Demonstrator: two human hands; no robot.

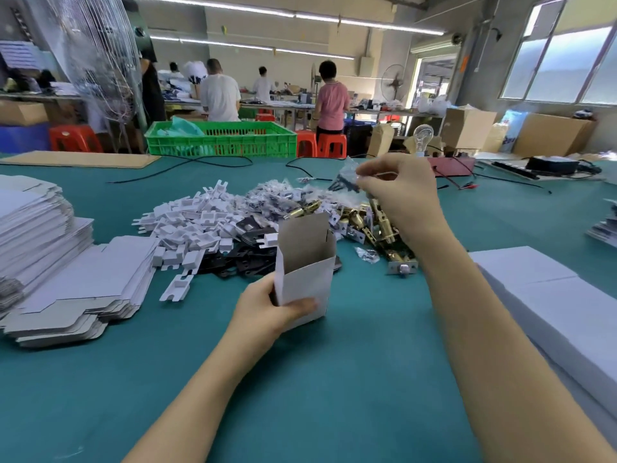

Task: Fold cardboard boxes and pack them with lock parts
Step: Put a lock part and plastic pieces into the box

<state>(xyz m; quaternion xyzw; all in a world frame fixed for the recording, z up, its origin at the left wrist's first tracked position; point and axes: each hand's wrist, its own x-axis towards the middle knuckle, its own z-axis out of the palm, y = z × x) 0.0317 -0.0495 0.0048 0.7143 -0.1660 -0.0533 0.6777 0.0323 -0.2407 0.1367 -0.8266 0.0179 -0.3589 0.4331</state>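
My left hand [267,310] grips a small white cardboard box [305,275] standing upright on the green table, its top flap open. My right hand [399,195] is raised over the parts heap, pinching a small clear plastic bag [347,177] with dark pieces inside, and a brass latch [384,222] hangs under its palm. The heap behind the box holds white cardboard inserts [193,222], black metal plates [247,259], bagged screws [283,195] and brass latches [354,218].
Flat white box blanks [66,285] are stacked at the left. Finished white boxes [547,302] lie at the right. A green crate [220,138], cables and a light bulb [423,137] stand at the table's far edge. Several people work at benches behind.
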